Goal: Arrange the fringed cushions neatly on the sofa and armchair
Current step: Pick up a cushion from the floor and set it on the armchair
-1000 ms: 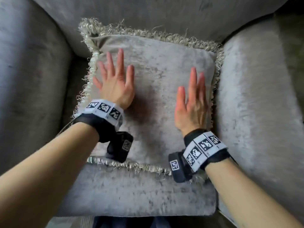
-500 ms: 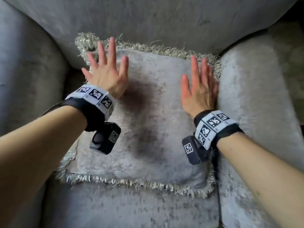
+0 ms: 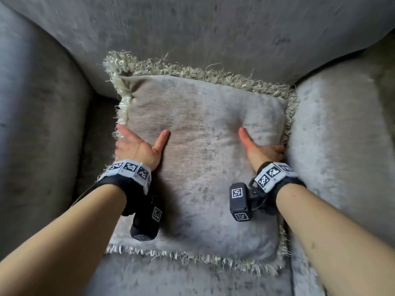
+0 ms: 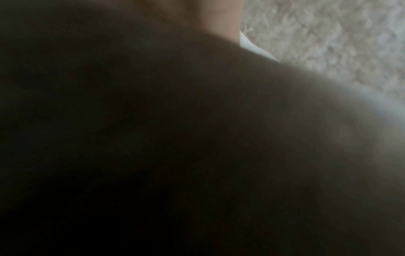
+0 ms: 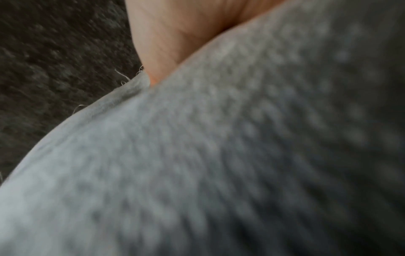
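Observation:
A grey velvet cushion [image 3: 203, 167] with a pale fringe leans against the backrest [image 3: 213, 35] of the grey armchair, its lower edge on the seat [image 3: 171, 278]. My left hand [image 3: 141, 146] grips the cushion's left edge, thumb on the front face and fingers tucked behind. On the opposite edge my right hand [image 3: 259, 149] holds it the same way. The right wrist view is filled by blurred cushion fabric [image 5: 219, 155] with a bit of my palm [image 5: 175, 34] above it. The left wrist view is almost all dark.
The armchair's padded left arm [image 3: 38, 135] and right arm [image 3: 342, 146] flank the cushion closely, the right one touching its fringe. A dark gap lies between the cushion and the left arm.
Both hands were pressing flat on the cushion's front, fingers spread. They have slid down and outward and now clasp its side edges, thumbs on the face.

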Available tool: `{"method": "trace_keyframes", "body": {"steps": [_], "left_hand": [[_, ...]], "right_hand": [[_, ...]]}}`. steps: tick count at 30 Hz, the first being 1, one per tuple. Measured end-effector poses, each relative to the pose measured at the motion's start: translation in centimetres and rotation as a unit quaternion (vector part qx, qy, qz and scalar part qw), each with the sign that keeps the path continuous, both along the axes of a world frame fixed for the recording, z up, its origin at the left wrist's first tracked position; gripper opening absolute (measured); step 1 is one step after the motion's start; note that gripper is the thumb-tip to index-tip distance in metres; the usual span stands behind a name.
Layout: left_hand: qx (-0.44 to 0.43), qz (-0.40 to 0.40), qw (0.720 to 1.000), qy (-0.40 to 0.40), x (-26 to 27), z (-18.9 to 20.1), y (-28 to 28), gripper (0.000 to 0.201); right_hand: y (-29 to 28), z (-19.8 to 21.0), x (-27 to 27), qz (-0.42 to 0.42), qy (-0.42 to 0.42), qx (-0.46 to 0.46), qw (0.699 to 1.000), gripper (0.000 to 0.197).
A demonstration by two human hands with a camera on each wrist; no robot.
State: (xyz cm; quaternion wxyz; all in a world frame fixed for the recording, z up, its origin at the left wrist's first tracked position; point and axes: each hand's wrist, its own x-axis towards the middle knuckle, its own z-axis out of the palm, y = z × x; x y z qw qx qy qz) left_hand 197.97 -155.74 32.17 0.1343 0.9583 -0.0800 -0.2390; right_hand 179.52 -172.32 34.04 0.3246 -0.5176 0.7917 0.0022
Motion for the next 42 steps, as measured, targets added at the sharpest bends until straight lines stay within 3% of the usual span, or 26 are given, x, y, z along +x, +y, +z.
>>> {"method": "trace_keyframes", "body": {"steps": [2,5,8,11,17,22,25,28,30,33,36,39,42], "left_hand": [[0.001,0.044,0.999,0.010,0.3,0.4,-0.3,0.132],[-0.020,0.089,0.995,0.028,0.3,1.0,-0.4,0.118],[-0.042,0.093,0.993,0.063,0.5,1.5,-0.3,0.109],[-0.061,0.081,0.994,0.027,0.0,2.8,0.6,0.107],[-0.154,0.040,0.985,-0.064,-0.2,11.4,0.2,0.097],[-0.234,-0.091,0.950,-0.184,3.0,21.8,-4.0,0.094],[-0.254,-0.159,0.925,-0.235,5.5,25.4,-6.3,0.095],[-0.182,-0.221,0.917,-0.276,7.2,25.3,-7.1,0.097],[-0.122,-0.247,0.923,-0.269,7.6,23.4,-6.5,0.095],[-0.095,-0.250,0.937,-0.226,7.8,19.8,-4.6,0.091],[-0.076,-0.238,0.947,-0.202,8.4,17.3,-3.0,0.100],[-0.089,-0.237,0.943,-0.215,8.4,17.2,-2.6,0.096],[-0.110,-0.233,0.939,-0.228,7.7,18.3,-3.0,0.088]], "right_hand": [[0.0,0.0,-0.2,-0.010,-0.006,-0.014,1.000,0.133],[0.2,-0.3,-0.6,-0.046,-0.041,-0.041,0.997,0.110],[0.6,-0.3,-0.8,-0.058,-0.063,-0.074,0.994,0.086],[1.8,0.4,-1.4,-0.066,-0.071,-0.119,0.988,0.074],[2.9,5.7,-2.7,-0.131,-0.143,-0.161,0.968,0.075],[2.7,9.4,-1.6,-0.197,-0.233,-0.160,0.939,0.076],[3.1,9.7,-0.2,-0.201,-0.228,-0.132,0.943,0.087],[4.0,8.1,0.3,-0.184,-0.237,-0.076,0.951,0.100],[4.5,7.3,0.2,-0.181,-0.248,-0.052,0.950,0.093],[4.3,6.2,0.0,-0.128,-0.246,-0.114,0.954,0.091],[3.6,6.6,0.6,-0.059,-0.236,-0.165,0.956,0.096],[2.8,8.1,1.9,-0.033,-0.219,-0.196,0.955,0.101],[2.5,10.2,3.4,0.021,-0.177,-0.259,0.949,0.092]]}}
